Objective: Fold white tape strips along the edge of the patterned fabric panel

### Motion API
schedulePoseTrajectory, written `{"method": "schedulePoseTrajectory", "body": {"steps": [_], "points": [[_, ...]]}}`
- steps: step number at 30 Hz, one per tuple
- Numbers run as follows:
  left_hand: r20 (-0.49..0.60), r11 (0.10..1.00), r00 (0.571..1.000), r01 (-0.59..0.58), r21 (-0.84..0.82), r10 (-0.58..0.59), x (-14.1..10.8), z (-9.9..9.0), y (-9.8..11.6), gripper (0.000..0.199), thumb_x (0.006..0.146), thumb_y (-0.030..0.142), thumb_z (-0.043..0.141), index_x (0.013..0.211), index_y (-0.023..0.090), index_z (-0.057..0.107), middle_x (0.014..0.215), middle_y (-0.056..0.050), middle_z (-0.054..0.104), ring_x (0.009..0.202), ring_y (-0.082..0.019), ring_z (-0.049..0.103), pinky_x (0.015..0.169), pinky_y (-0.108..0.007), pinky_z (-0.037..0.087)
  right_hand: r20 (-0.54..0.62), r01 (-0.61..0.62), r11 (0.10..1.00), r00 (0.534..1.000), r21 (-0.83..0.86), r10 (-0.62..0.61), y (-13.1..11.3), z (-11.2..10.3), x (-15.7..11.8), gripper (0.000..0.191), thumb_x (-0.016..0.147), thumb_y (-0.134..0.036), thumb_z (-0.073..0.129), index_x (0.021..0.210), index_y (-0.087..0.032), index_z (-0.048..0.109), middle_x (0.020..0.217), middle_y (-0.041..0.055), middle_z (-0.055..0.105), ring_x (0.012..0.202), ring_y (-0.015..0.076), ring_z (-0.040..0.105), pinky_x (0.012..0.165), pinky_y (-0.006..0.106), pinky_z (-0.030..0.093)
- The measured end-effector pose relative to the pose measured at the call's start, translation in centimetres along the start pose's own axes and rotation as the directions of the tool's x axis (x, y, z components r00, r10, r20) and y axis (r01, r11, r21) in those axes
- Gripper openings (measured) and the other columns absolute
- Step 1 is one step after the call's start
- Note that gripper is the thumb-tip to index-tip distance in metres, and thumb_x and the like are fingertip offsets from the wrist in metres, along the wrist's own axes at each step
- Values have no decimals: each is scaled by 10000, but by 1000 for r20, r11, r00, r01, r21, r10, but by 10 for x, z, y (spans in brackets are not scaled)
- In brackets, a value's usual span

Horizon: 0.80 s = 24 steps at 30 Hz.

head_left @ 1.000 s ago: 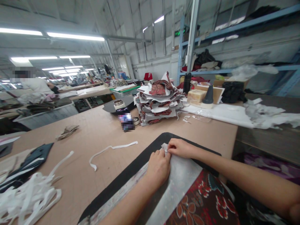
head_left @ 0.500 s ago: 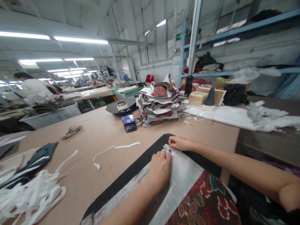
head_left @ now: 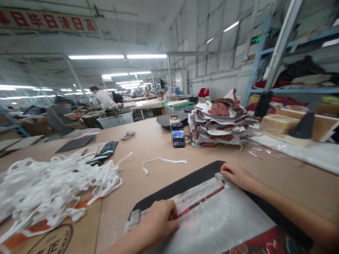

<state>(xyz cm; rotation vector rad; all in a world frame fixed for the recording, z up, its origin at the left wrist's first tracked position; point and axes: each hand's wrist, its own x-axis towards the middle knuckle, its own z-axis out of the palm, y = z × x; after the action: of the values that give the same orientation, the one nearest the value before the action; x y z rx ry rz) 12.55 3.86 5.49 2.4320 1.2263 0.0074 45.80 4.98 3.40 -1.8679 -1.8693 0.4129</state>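
Fabric with a pale, translucent backing (head_left: 212, 215) lies over a black board (head_left: 169, 187), its dark red floral part (head_left: 265, 243) showing at the bottom right. My left hand (head_left: 161, 218) is closed at the near part of the fabric's edge, fingers curled by a narrow red strip (head_left: 197, 201). What its fingertips grip is too small to make out. At the far corner, my right hand (head_left: 235, 174) pinches the fabric's end beside a small whitish piece (head_left: 219, 177).
A heap of white tape (head_left: 53, 187) lies at left, above a printed brown box (head_left: 79, 225). Beyond the board are a loose white strip (head_left: 164, 160), a phone (head_left: 178, 137), a bottle (head_left: 174, 120) and stacked fabric pieces (head_left: 214, 123). People work in the background.
The view has swung left, bringing the tape heap further in. My left hand has moved down along the edge, away from my right hand, uncovering the red strip. My right hand stays at the corner.
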Motion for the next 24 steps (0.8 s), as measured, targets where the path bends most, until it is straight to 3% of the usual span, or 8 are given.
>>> {"method": "schedulePoseTrajectory", "body": {"steps": [3, 5, 8, 11, 14, 18, 21, 24], "points": [[-12, 996, 996, -88, 0, 88, -16, -7, 5, 115, 673, 107, 560, 709, 211, 594, 802, 19, 596, 798, -160, 529, 684, -234, 373, 24, 117, 993, 993, -9, -116, -27, -12, 0, 222, 803, -332, 409, 774, -186, 574, 776, 49, 618, 724, 193, 554, 657, 291, 392], [-35, 990, 990, -137, 44, 139, -21, -8, 10, 145, 690, 95, 559, 780, 202, 598, 880, -1, 590, 839, -163, 524, 727, -236, 380, 144, 199, 980, 970, -2, -196, -47, -20, -3, 209, 794, -302, 431, 795, -191, 607, 779, 40, 630, 724, 184, 565, 644, 270, 395], [-55, 991, 996, -60, 121, 67, -20, -6, 9, 159, 714, 131, 585, 870, 159, 600, 926, -52, 591, 844, -191, 528, 729, -256, 397, 342, 299, 952, 904, -73, -258, -67, -24, 0, 186, 766, -209, 463, 796, -201, 647, 798, 29, 651, 741, 177, 579, 644, 253, 396], [-29, 996, 1000, -5, 95, 8, -13, -6, 5, 110, 702, 155, 606, 809, 171, 624, 864, -41, 614, 806, -194, 550, 691, -252, 399, 405, 339, 928, 878, -155, -254, -75, -13, 19, 180, 759, -163, 490, 778, -203, 665, 792, 25, 662, 745, 181, 588, 655, 259, 400], [4, 999, 1000, -2, 51, 2, -7, -8, 3, 88, 664, 151, 606, 737, 194, 632, 775, -9, 627, 728, -175, 569, 606, -223, 384, 385, 321, 931, 892, -174, -236, -84, 7, 55, 151, 796, -174, 512, 823, -189, 660, 832, 29, 660, 799, 179, 592, 709, 268, 421], [-26, 998, 1000, -8, 57, 9, -13, -11, 9, 70, 679, 159, 569, 722, 195, 611, 757, -2, 625, 709, -163, 572, 576, -210, 369, 325, 209, 954, 937, -216, -132, -102, 34, 103, 216, 869, -307, 513, 978, -138, 589, 965, 51, 610, 862, 173, 579, 778, 363, 470], [-59, 999, 998, -12, 52, 15, -25, -13, 15, 114, 735, 179, 536, 828, 214, 594, 774, 6, 633, 706, -170, 582, 585, -219, 383, 305, 116, 967, 951, -227, -43, -111, 48, 123, 264, 871, -330, 517, 1053, -143, 553, 1056, 67, 574, 911, 182, 569, 788, 390, 485], [-43, 993, 994, -93, 66, 96, -39, -12, 22, 258, 776, 173, 531, 1028, 225, 543, 898, -16, 643, 800, -191, 597, 659, -241, 423, 336, 65, 980, 942, -189, 2, -110, 52, 126, 256, 868, -315, 524, 1057, -143, 553, 1054, 64, 573, 899, 181, 573, 769, 376, 496]]}}
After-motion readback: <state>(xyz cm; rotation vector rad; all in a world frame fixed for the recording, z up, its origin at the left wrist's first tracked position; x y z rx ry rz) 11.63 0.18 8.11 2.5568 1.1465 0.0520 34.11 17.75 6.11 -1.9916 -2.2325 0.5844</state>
